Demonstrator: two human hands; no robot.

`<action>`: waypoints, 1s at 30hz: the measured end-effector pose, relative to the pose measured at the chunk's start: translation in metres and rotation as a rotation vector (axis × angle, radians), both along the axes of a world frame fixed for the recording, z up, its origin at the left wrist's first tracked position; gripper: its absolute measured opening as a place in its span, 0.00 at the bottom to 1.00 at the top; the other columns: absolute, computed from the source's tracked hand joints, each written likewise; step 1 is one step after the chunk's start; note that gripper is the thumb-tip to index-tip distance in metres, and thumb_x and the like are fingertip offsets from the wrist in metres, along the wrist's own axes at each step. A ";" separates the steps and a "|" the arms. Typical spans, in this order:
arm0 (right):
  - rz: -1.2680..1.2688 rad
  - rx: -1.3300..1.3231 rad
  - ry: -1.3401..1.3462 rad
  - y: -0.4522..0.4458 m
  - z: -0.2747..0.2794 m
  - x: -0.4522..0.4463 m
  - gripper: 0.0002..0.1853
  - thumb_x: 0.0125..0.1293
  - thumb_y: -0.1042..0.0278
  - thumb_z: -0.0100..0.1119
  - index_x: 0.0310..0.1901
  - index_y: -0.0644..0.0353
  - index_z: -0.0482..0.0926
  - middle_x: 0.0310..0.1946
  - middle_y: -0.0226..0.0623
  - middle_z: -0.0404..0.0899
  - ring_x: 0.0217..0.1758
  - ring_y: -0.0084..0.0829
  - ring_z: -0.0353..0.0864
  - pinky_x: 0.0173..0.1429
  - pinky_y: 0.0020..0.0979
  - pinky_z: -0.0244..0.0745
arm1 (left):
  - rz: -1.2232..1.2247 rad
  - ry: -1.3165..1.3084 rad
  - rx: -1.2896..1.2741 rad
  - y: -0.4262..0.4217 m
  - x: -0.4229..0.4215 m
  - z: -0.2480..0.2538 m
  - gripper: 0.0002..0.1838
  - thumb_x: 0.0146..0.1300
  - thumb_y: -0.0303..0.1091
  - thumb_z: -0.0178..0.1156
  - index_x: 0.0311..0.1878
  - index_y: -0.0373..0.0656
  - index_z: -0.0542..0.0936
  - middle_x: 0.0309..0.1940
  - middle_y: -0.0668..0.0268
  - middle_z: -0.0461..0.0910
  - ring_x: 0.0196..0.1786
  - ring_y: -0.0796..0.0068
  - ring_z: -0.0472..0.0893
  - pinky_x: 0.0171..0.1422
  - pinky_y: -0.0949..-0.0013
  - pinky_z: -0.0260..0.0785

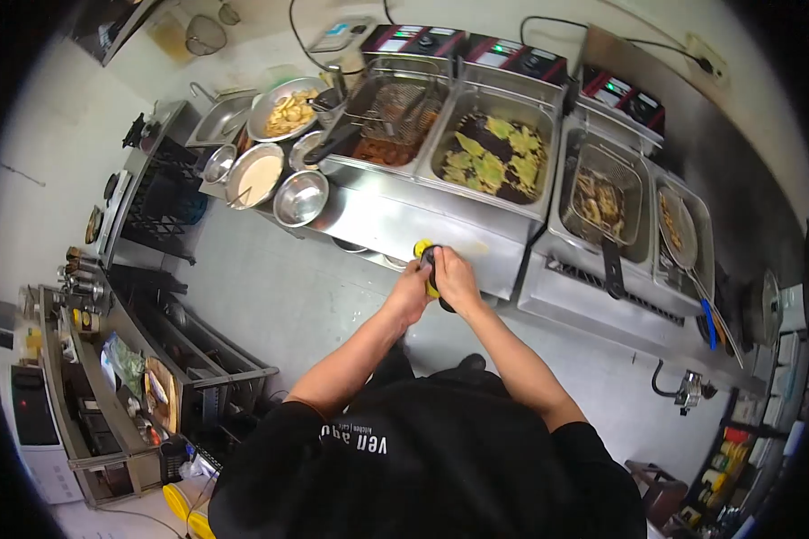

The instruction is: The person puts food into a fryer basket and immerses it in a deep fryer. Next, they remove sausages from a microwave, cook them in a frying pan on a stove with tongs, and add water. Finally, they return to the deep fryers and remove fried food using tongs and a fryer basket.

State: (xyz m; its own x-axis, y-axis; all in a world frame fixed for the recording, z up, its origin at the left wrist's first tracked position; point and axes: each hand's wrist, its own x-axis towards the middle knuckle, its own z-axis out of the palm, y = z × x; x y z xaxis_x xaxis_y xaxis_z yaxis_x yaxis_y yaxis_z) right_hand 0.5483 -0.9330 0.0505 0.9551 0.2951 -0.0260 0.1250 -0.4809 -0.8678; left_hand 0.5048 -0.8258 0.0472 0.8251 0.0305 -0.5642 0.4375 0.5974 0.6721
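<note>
A small black and yellow handheld device (431, 260) is held between my two hands, in front of the fryer counter; its exact kind is hard to make out. My left hand (410, 292) is closed around its left side. From the right, my right hand (457, 280) wraps its fingers about the same device. Just beyond the hands is a deep fryer (548, 135) with pale battered pieces (490, 157) floating in dark oil. Part of the device is covered by my fingers.
Another fryer basket (400, 108) hangs left over browned food. To the right, a basket (602, 193) holds fried pieces, beside a skimmer (677, 229). Steel bowls (301, 198), one with batter (255, 180), crowd the counter's left end. Shelving (117, 458) stands at lower left.
</note>
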 end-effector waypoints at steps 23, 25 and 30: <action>-0.209 -0.845 -0.022 0.078 0.278 0.232 0.14 0.56 0.62 0.60 0.36 0.66 0.82 0.29 0.46 0.83 0.26 0.39 0.82 0.36 0.40 0.77 | -0.655 -0.184 0.680 0.259 0.101 -0.038 0.30 0.63 0.43 0.62 0.65 0.42 0.68 0.59 0.57 0.73 0.55 0.67 0.76 0.53 0.66 0.69; -0.310 -0.862 -0.207 0.032 0.299 0.201 0.16 0.57 0.58 0.63 0.40 0.62 0.82 0.29 0.45 0.83 0.30 0.40 0.83 0.41 0.39 0.78 | -0.612 -0.208 0.638 0.281 0.102 -0.025 0.29 0.63 0.43 0.62 0.64 0.43 0.69 0.61 0.59 0.71 0.57 0.68 0.74 0.53 0.66 0.69; -0.354 -1.232 -0.689 -0.039 0.219 0.134 0.12 0.56 0.63 0.60 0.41 0.55 0.82 0.31 0.41 0.83 0.32 0.42 0.84 0.39 0.40 0.80 | -0.408 -0.188 0.651 0.306 0.095 -0.003 0.25 0.64 0.40 0.61 0.62 0.43 0.70 0.61 0.60 0.69 0.61 0.67 0.71 0.56 0.64 0.69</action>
